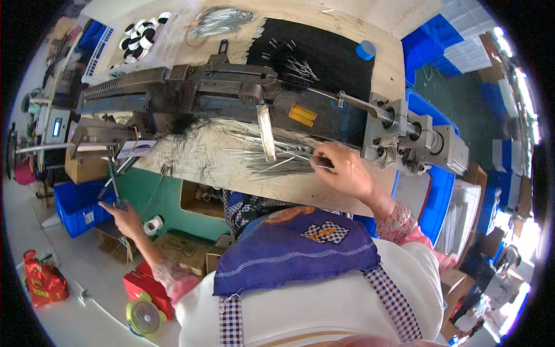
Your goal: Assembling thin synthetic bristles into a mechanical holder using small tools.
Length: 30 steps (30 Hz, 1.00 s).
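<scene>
My right hand (341, 168) rests on the wooden bench (300, 188) and pinches thin metal wires from a loose pile of wires (272, 153) lying in front of a long grey and blue machine (231, 95). My left hand (124, 217) reaches down off the bench's left end and grips a thin lever or rod (114, 182) that hangs below the machine. A flat metal strip (266, 139) points from the machine toward the wire pile.
A motor block (430, 144) sits at the machine's right end. A blue tape roll (365, 50), more wires (219, 22) and black-and-white round parts (139, 34) lie at the bench's far side. Blue crates (75, 205), cardboard boxes and a red bag (43, 280) stand on the floor.
</scene>
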Motion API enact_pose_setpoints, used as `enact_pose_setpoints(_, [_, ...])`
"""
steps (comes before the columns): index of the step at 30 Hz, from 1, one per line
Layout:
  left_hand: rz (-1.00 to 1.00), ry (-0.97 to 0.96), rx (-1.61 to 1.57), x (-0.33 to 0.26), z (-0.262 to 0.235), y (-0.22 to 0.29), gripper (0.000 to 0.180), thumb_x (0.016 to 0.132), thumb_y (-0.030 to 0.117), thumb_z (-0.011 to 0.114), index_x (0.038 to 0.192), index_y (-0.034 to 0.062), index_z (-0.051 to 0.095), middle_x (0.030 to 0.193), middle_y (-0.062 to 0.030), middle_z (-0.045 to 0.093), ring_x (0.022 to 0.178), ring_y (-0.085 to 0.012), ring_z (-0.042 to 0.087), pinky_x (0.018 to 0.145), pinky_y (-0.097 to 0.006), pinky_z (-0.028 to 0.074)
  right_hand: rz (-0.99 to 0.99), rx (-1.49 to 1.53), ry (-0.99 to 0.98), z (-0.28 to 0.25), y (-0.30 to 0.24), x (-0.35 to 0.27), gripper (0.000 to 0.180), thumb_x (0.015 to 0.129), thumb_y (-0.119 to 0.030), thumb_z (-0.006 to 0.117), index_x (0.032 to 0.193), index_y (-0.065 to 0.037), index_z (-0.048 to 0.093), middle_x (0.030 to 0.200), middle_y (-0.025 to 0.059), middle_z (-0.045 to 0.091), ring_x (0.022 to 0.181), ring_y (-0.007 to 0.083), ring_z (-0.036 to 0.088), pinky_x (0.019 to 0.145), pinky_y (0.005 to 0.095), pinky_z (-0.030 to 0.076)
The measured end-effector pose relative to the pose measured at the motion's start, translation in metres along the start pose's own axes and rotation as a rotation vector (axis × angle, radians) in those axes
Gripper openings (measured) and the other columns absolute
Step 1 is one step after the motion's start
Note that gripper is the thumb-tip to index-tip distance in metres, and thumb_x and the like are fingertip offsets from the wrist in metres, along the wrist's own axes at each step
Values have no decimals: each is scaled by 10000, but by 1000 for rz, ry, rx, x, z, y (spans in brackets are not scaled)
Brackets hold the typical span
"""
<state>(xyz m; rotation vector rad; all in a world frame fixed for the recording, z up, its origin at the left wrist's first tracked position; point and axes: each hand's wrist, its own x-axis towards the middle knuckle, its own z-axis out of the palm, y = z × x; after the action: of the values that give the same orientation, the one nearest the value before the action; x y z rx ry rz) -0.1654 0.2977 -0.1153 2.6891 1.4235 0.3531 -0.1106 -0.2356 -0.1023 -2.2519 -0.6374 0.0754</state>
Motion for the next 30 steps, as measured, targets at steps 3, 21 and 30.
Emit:
enact_pose_setpoints(3, [251, 141, -17, 21, 22, -36, 766, 858, 332, 620, 1490, 158, 222, 898, -230, 680, 813, -455, 638, 716, -512, 495, 68, 41, 202, -16, -11, -9, 163, 800, -66, 695, 892, -14, 571, 818, 113, 624, 745, 252, 646, 653, 338, 509])
enact_pose_setpoints(21, [972, -907, -1159, -187, -48, 216, 244, 1010, 221, 422, 947, 23, 549, 949, -87, 534, 766, -140, 549, 673, -296, 490, -77, -245, 421, -98, -60, 47, 135, 841, -57, 632, 966, -16, 664, 855, 101, 652, 735, 248, 641, 667, 313, 509])
enact_pose_setpoints(30, [210, -1825, -1720, -207, -99, 257, 234, 1008, 248, 442, 919, 57, 545, 807, 0, 479, 522, -63, 351, 447, -214, 318, -226, -620, 242, -71, -32, 78, 230, 751, -31, 604, 978, -50, 635, 879, 77, 586, 859, 263, 612, 706, 372, 531])
